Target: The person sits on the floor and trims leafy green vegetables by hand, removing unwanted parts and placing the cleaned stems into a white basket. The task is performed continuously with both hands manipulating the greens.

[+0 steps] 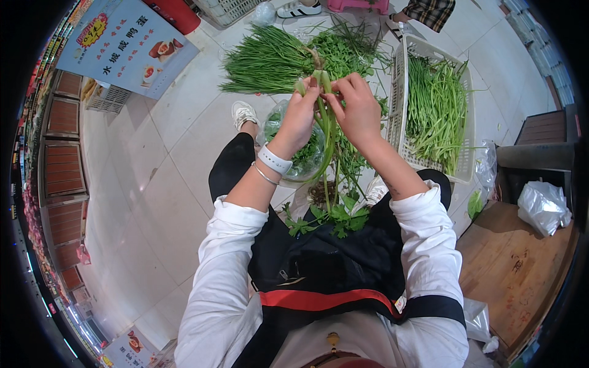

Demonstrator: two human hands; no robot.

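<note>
A leafy celery plant [328, 133] is held between my two hands, its brown root end pointing away from me and its leaves hanging over my black apron [322, 262]. My left hand [300, 108] grips the stalks near the base, with the thumb on top. On the other side, the fingers of my right hand [354, 103] pinch a stalk close to the root. Below my left wrist stands a clear plastic bag [271, 131] with green leaves inside, partly hidden. Just beyond my hands, a heap of long thin green chives [267, 60] lies on the floor beside loose leafy greens [340, 55].
A white plastic crate [398, 99] at right holds chives and pale green stalks. A wooden board [515, 271] with a plastic bag [545, 207] on it is at far right. A blue sign [124, 46] stands upper left. Another person's shoe [299, 9] is beyond the chives, near a pink stool [359, 5].
</note>
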